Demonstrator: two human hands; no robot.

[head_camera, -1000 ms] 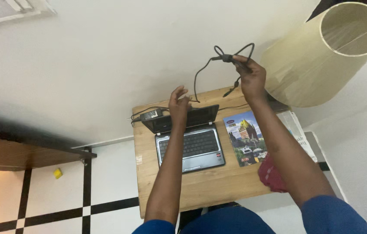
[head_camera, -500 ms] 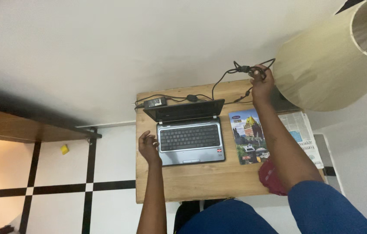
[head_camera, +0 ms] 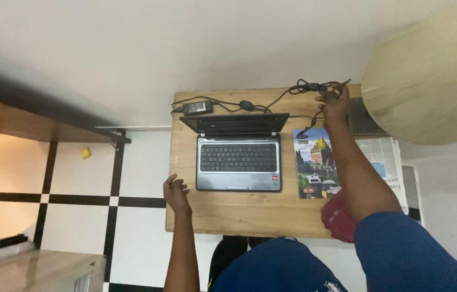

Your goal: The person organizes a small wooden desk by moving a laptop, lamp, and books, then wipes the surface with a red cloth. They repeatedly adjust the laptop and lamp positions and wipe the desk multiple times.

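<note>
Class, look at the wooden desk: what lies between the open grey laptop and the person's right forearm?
In the head view, a colourful magazine with a castle picture lies flat on the wooden desk, between the open grey laptop and the right forearm.

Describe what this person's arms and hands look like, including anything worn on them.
Both forearms are bare from above the elbow down, long and slim in this overhead view. The right arm has a short blue sleeve covering the upper arm; matching blue fabric shows at the torso. The left hand and right hand are bare: no gloves, and no watch, ring or bracelet can be made out.
</note>
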